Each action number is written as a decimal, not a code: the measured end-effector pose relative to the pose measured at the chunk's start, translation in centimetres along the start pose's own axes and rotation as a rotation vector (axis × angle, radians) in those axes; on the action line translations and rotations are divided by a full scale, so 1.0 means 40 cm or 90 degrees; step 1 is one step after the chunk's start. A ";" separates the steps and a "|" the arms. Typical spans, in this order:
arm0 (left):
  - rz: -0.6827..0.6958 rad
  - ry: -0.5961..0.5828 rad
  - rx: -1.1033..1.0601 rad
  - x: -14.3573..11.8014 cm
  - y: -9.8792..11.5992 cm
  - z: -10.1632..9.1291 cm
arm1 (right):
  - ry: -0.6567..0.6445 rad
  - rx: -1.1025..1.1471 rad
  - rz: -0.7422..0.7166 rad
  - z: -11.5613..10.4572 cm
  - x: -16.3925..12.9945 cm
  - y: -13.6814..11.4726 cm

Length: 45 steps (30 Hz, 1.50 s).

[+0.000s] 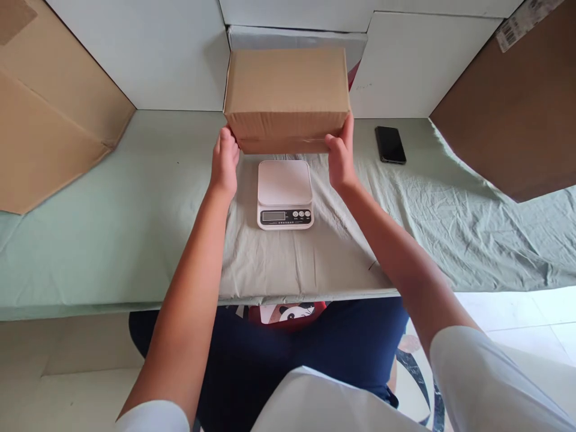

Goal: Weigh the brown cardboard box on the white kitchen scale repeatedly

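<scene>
A brown cardboard box (288,84) is held up between my two hands, above and behind a white kitchen scale (284,183). At the box's lower left corner, my left hand (225,161) grips its side, the fingertips partly hidden. My right hand (342,156) grips the lower right corner, its thumb on the front face. The scale lies on the cloth-covered table with nothing on its plate; its small display and round buttons face me. I cannot make out any digits on the display.
A black phone (390,144) lies on the green tablecloth (135,240) to the right. Large cardboard panels stand at the left (58,108) and right (517,108). White boards (144,54) close off the back. The table's front edge runs above my lap.
</scene>
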<state>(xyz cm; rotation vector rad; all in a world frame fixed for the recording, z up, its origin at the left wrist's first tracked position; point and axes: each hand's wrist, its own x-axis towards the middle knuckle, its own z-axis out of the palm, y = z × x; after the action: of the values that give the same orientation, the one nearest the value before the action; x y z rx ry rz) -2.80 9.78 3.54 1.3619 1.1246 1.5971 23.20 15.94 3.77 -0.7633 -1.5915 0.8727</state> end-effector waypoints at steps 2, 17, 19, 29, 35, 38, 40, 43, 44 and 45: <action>-0.042 0.012 0.004 0.054 -0.041 0.006 | 0.044 -0.005 0.012 0.021 0.041 0.028; -0.080 0.149 -0.026 0.074 -0.125 -0.082 | 0.317 0.142 0.159 -0.095 0.094 0.236; -0.076 0.177 -0.029 0.067 -0.116 -0.123 | 0.387 0.165 0.184 -0.176 0.096 0.259; -0.105 0.175 0.033 0.053 -0.123 -0.118 | 0.438 0.192 0.222 -0.209 0.074 0.259; -0.127 0.183 0.011 0.052 -0.114 -0.101 | 0.438 0.220 0.238 -0.186 0.072 0.221; -0.138 0.166 0.009 0.056 -0.115 -0.091 | 0.412 0.246 0.254 -0.167 0.070 0.211; -0.145 0.154 0.001 0.058 -0.117 -0.081 | 0.374 0.250 0.262 -0.138 0.066 0.203; -0.159 0.137 -0.015 0.061 -0.121 -0.061 | 0.305 0.233 0.267 -0.076 0.056 0.188; -0.162 0.131 -0.017 0.061 -0.123 -0.054 | 0.280 0.228 0.265 -0.054 0.051 0.183; -0.164 0.123 -0.017 0.062 -0.126 -0.046 | 0.255 0.225 0.262 -0.033 0.046 0.178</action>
<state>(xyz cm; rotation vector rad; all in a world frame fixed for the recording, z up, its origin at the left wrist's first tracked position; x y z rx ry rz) -5.05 13.51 -0.46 1.0144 1.3310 1.5705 24.35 21.39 -1.23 -0.9541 -0.9076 1.1728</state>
